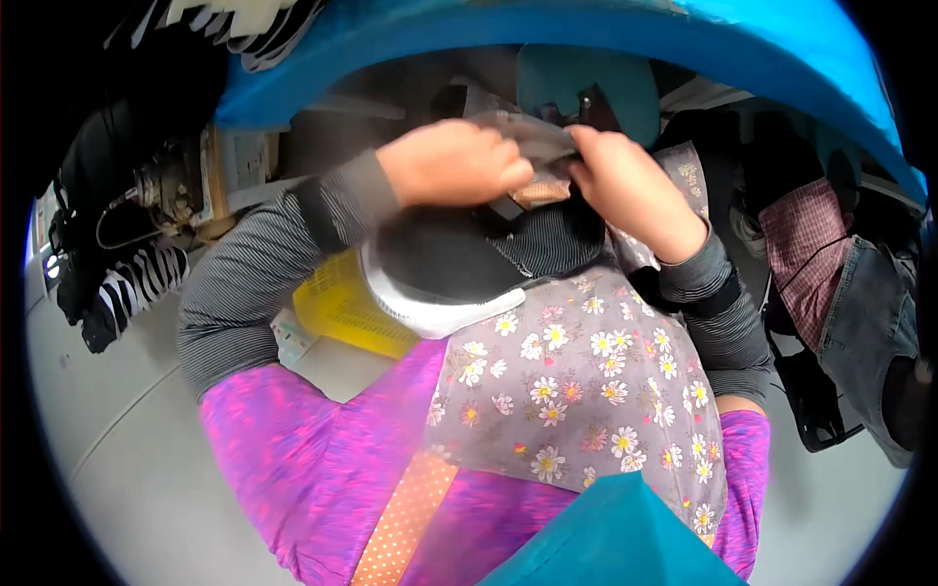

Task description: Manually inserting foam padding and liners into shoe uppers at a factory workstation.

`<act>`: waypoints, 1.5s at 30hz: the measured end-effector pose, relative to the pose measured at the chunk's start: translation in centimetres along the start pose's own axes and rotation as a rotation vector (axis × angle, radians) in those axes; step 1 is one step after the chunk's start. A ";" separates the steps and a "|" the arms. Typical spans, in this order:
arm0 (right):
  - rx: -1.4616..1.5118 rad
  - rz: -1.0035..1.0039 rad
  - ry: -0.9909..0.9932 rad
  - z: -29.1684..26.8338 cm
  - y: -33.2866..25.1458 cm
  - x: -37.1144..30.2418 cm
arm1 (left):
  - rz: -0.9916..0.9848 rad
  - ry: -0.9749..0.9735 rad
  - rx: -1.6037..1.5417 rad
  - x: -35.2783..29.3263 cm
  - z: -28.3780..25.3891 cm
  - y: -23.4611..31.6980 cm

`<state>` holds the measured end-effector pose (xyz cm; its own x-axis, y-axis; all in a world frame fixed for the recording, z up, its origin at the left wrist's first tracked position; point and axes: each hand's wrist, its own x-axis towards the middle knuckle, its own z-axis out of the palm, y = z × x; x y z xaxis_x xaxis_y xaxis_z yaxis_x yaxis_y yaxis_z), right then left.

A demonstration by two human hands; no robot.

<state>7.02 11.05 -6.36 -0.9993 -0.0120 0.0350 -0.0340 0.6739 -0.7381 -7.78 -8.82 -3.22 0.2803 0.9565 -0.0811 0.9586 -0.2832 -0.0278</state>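
Observation:
My left hand (457, 164) is closed, its fingers curled in a pinch. Close by on the right, my right hand (633, 186) pinches with thumb and fingers. Between the two stretches a thin dark grey piece of cloth (535, 132), slightly blurred, gripped at both ends. Below the hands a black garment piece with a white band (430, 314) lies over my lap. A finely striped dark cloth (552, 244) rests against it. My flowered grey apron (576, 381) spreads beneath. Part of the held cloth is hidden by my fingers.
A bright blue curved cover (586, 24) arches across the far side. To the left stand a yellow plastic basket (352, 308) and a machine with metal parts (171, 190). Black-and-white striped fabric (142, 283) hangs there. Another person's denim-clad leg (865, 322) is at the right.

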 end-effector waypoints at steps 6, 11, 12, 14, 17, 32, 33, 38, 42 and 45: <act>0.126 0.007 -0.143 1.0 1.0 -1.6 | -0.436 -0.039 -0.647 2.9 -1.1 8.3; 0.169 -0.092 -0.060 0.3 2.2 -1.5 | -0.630 0.007 -0.594 3.3 -1.1 7.0; 0.203 -0.021 -0.114 -0.5 1.7 -1.3 | -0.669 0.008 -0.565 3.1 -1.0 6.5; 0.258 0.114 -0.203 -1.5 1.1 -1.0 | -0.693 0.007 -0.479 2.7 -1.0 5.9; 0.227 0.052 -0.180 -1.8 1.4 -0.8 | -0.502 0.009 -0.253 2.4 -1.5 6.4; 0.162 -0.121 -0.025 -0.2 1.8 -1.8 | -0.548 0.200 -0.192 2.2 -0.8 5.6; 0.223 -0.136 0.023 0.2 2.1 -2.0 | -0.543 0.200 -0.194 2.2 -1.0 5.6; 0.243 -0.059 -0.102 -0.2 1.5 -2.0 | -0.649 0.041 -0.236 2.3 -2.3 6.6; 0.334 -0.060 -0.136 -1.0 1.2 -1.8 | -0.597 0.035 -0.243 2.3 -2.8 6.6; 0.337 -0.106 -0.031 -0.5 1.6 -2.1 | -0.567 0.139 -0.238 2.4 -2.6 6.3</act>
<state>9.05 12.51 -7.29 -0.9897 -0.0950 0.1071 -0.1358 0.3857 -0.9126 -0.96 -8.09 -1.04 -0.2865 0.9580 0.0122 0.9402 0.2787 0.1957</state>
